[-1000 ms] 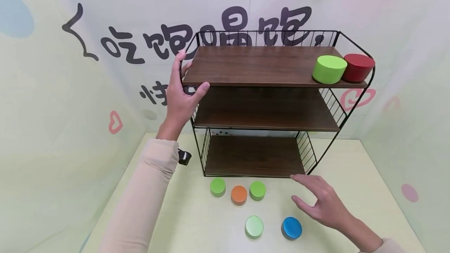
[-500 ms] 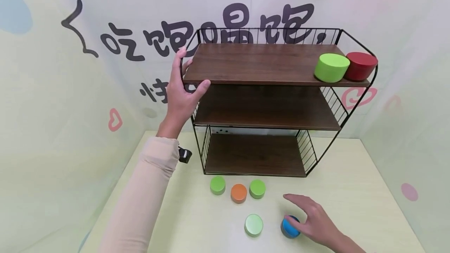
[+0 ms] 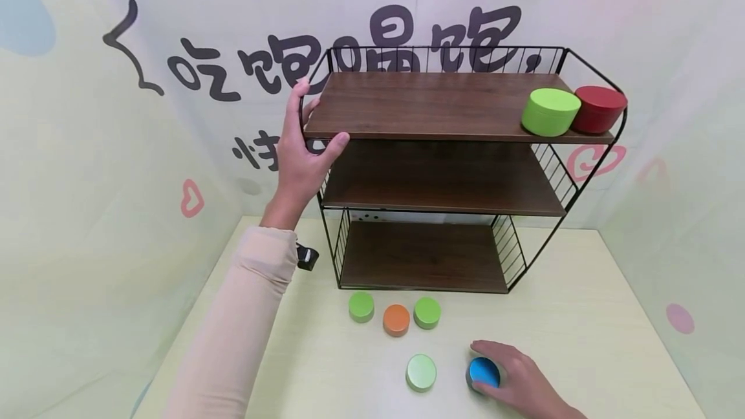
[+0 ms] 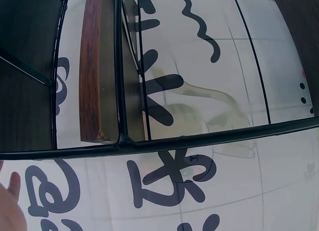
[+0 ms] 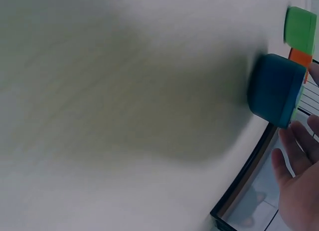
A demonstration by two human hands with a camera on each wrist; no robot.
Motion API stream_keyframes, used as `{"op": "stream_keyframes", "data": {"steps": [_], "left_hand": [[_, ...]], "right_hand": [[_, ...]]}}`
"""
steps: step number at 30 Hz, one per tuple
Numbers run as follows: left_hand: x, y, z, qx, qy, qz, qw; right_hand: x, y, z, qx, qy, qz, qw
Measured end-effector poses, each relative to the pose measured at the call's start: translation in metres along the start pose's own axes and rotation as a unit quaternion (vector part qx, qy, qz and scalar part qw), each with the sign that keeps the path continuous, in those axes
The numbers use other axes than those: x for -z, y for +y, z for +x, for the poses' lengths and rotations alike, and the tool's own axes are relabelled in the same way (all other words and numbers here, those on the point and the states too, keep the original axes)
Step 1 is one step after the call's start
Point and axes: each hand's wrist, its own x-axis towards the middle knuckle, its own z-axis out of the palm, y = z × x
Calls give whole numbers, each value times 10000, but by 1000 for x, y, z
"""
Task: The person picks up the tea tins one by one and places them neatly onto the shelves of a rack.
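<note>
At the upper left corner of the three-tier shelf rack, my left hand grips the frame, thumb on the top board's front edge and fingers beyond the side wire. Part of that hand shows low in the left wrist view. My right hand is at a round blue tin on the table, thumb over its near side and forefinger past its far side. In the right wrist view the fingers look extended, with their tips right at the edge of the blue tin.
A lime green tin and a red tin sit at the top board's right end. In front of the rack on the table stand a green tin, an orange tin, another green tin and a pale green tin.
My right hand has come down and toward me from near the rack's lower right corner to the blue tin. My left hand keeps its grip on the rack.
</note>
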Motion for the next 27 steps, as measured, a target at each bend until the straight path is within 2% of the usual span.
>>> {"op": "stream_keyframes", "data": {"steps": [11, 17, 27], "left_hand": [[1, 1, 1, 78, -50, 129, 9999], [1, 2, 0, 41, -28, 82, 10000], [1, 0, 0, 30, -19, 102, 9999]], "right_hand": [[-2, -1, -8, -496, -667, 71, 9965], [-5, 2, -13, -333, -489, -38, 9982], [-6, 7, -13, -129, -412, 238, 9988]]}}
